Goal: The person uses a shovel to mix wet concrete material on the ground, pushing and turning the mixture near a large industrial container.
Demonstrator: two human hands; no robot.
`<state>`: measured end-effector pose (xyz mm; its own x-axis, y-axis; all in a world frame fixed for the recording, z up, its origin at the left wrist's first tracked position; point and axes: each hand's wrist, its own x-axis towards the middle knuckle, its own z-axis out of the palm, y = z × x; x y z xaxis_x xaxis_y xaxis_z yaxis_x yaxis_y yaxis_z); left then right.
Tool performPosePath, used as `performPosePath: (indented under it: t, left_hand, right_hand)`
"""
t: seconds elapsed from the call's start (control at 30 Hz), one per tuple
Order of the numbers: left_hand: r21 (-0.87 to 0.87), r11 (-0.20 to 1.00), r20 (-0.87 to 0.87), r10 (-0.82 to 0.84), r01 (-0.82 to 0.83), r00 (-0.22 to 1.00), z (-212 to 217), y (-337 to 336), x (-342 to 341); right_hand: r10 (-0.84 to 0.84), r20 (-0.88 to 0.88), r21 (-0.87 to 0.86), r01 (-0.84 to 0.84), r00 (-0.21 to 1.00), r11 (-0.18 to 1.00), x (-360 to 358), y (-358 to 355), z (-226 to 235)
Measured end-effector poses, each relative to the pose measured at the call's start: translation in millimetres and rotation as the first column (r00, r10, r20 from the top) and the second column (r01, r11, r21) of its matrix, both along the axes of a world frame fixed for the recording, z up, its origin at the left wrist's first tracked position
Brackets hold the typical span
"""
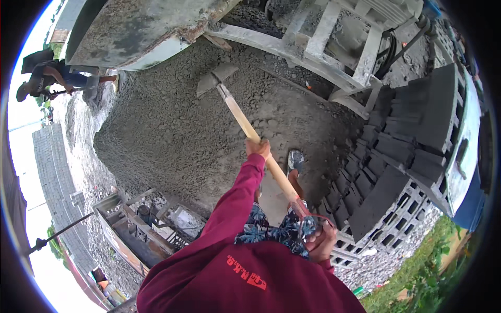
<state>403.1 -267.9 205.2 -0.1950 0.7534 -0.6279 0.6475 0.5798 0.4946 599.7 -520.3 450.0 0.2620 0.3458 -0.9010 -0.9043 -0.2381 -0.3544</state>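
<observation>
Right hand (321,241) has a closed grip on the butt end of the shovel (245,122); left hand (258,147) wraps tight round the wooden shaft midway. Blade's dug into the grey cement pile (172,130), stacked blocks (396,151) just right of it.

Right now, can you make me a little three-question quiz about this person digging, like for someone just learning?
1. True or false: both hands grip the shovel.
2. Where does the shovel blade rest? A) on the grey sandy pile B) on the stacked blocks C) in the grass
3. Which hand is nearer the blade?

Key
1. True: the left hand holds the wooden handle midway, and the right hand holds its end.
2. A.
3. The left hand.
</observation>
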Motion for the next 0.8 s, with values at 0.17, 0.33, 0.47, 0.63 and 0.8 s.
performPosePath:
  t: [0.17, 0.33, 0.47, 0.63, 0.8]
  left_hand:
    - [-0.077, 0.984, -0.331, 0.127, -0.161, 0.935, 12.0, 132.0, 5.6]
    - [-0.167, 0.971, -0.27, 0.121, -0.17, 0.955, -7.0, 71.4, -5.2]
    - [-0.201, 0.97, -0.287, 0.076, -0.137, 0.955, 26.2, -44.6, 17.2]
    - [-0.091, 0.988, -0.171, 0.107, -0.124, 0.979, 24.3, -117.6, 43.9]
    - [-0.048, 0.998, -0.085, 0.036, -0.04, 0.996, -22.5, -103.2, 61.8]
  right_hand:
    - [-0.155, -0.389, -0.014, 0.162, 0.908, 0.987, -31.0, 82.7, -65.7]
    - [-0.169, -0.507, -0.143, 0.111, 0.845, 0.983, -8.7, 35.5, -54.7]
    - [-0.183, -0.372, -0.194, 0.116, 0.91, 0.974, 38.4, -39.0, -19.3]
    - [-0.151, -0.159, -0.185, 0.121, 0.976, 0.975, 69.5, -82.1, -4.9]
    - [-0.161, -0.107, -0.221, 0.135, 0.981, 0.966, 61.2, -61.7, -12.8]
